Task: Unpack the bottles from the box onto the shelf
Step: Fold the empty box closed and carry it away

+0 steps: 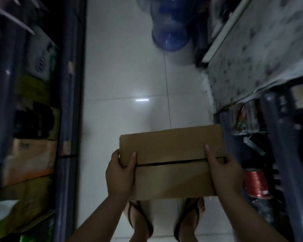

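Note:
A closed brown cardboard box [170,159] is held above the floor in front of me, its two top flaps meeting at a dark seam. My left hand [120,173] grips its left end, thumb on top. My right hand [225,173] grips its right end, thumb laid across the seam. No bottles show; the box's contents are hidden. Shelving with dark blue uprights [70,102] runs along the left, packed with cartons and bags. Another shelf unit [276,137] stands on the right.
I stand in a narrow aisle on white glossy floor tiles [126,84], my sandalled feet [166,219] below the box. Blue water jugs [170,28] stand at the far end. A patterned counter top [262,55] and a red spool [256,182] are on the right.

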A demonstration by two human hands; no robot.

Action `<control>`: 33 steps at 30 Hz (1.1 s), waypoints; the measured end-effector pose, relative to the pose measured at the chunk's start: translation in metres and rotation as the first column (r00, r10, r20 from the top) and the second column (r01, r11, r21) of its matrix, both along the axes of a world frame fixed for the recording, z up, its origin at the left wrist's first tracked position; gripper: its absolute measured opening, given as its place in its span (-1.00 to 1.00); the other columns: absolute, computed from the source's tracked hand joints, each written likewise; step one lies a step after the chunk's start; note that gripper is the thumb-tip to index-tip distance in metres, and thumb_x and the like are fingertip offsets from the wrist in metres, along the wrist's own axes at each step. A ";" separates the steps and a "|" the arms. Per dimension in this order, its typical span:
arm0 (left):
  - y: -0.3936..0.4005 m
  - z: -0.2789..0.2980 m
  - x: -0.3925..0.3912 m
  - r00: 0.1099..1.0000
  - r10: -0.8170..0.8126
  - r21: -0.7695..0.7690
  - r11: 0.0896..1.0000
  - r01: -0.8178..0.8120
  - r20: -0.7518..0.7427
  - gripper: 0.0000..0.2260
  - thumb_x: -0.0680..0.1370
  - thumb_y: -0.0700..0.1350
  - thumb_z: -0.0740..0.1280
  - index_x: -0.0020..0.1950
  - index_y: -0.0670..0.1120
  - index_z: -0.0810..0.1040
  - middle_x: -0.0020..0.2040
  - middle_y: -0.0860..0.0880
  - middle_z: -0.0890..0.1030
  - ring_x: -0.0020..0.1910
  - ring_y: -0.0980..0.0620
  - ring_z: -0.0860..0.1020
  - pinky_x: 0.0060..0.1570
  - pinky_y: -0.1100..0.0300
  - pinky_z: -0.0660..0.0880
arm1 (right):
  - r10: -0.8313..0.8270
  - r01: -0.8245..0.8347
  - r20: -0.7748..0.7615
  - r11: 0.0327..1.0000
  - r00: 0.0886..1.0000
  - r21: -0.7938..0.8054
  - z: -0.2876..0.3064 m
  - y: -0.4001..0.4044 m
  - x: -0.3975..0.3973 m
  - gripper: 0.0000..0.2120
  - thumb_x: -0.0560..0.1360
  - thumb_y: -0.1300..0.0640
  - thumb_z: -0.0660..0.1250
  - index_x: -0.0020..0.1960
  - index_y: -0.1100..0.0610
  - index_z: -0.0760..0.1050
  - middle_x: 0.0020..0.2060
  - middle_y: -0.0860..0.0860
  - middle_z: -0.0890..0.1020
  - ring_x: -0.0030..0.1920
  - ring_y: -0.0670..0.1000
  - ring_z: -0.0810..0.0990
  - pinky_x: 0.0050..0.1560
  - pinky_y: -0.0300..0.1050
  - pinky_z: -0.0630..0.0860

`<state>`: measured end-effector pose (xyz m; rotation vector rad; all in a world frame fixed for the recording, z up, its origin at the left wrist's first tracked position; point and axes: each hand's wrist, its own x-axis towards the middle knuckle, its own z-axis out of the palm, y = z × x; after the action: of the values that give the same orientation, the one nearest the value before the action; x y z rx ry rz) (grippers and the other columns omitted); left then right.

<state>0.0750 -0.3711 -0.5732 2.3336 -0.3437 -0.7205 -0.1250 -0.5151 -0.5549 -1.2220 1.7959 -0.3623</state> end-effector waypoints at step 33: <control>0.003 0.485 0.183 0.972 -0.069 -0.265 0.956 0.129 0.223 -0.44 0.50 0.21 0.29 0.43 -0.01 0.38 0.20 -0.16 0.61 0.19 -0.18 0.54 0.07 0.09 0.45 | 0.124 -0.086 0.100 0.944 0.987 -0.317 0.485 0.010 0.160 -0.56 0.44 -0.26 0.30 -0.25 0.13 0.57 -0.33 0.05 0.62 -0.28 0.08 0.58 -0.27 -0.09 0.47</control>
<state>0.2579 -0.3681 -0.0883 2.1373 -0.6209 -0.4365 0.0346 -0.5050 -0.0697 -1.4763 1.6038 -0.6631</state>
